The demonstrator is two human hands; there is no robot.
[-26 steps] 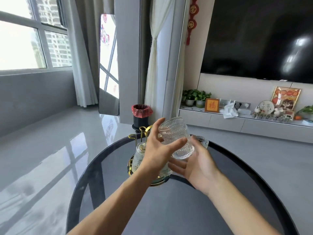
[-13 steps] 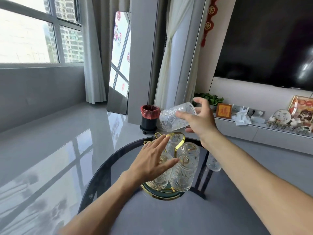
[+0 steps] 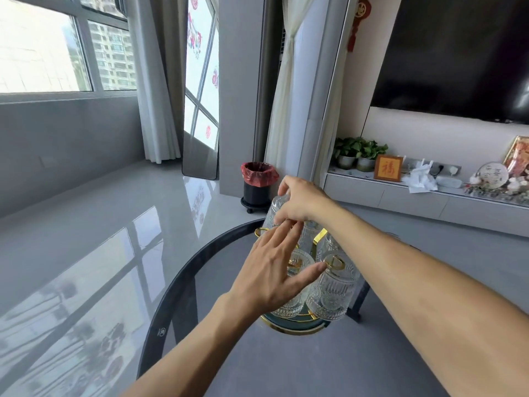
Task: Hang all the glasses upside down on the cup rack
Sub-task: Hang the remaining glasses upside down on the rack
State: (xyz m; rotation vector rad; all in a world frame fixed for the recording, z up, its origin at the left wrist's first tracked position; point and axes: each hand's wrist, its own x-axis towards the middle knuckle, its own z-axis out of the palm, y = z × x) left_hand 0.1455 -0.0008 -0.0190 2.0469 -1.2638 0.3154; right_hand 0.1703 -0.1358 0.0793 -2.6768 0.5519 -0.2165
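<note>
Right hand [image 3: 300, 200] is gripping a glass [image 3: 275, 211] by its upper end — base up, mouth down, tilted a little — and holding it over the far-left side of the rack [image 3: 294, 322]. A gold hook [image 3: 261, 232] is showing just below the glass's lower edge; whether the rim is already over it I can't tell, the hands are covering that spot.

Left hand [image 3: 273, 272] is released — fingers spread, holding nothing, hovering over the near-left hung glass [image 3: 292, 296], fingertips reaching toward the gripped glass. Whether it is touching anything can't be read from here.

Rack is sitting near the far edge of the round tabletop [image 3: 200, 282]. Several glasses are already hanging inverted on it: a near-right one [image 3: 332, 293] with a gold loop showing through its base, the near-left one, and at least two behind, mostly hidden by the arms.

Step in hand, by my read: seating this glass on a free far-left prong.

Next move is calling for:
- lining the mouth up with the hook, then lowering straight down
- keeping clear of the neighbours — they are hanging close together, glass on glass could chip
- left hand steadying the rack or guiding the rim
- letting go only once the glass is hanging on its own

No loose glasses visible on the tabletop, so probably near the end — not certain.
</note>
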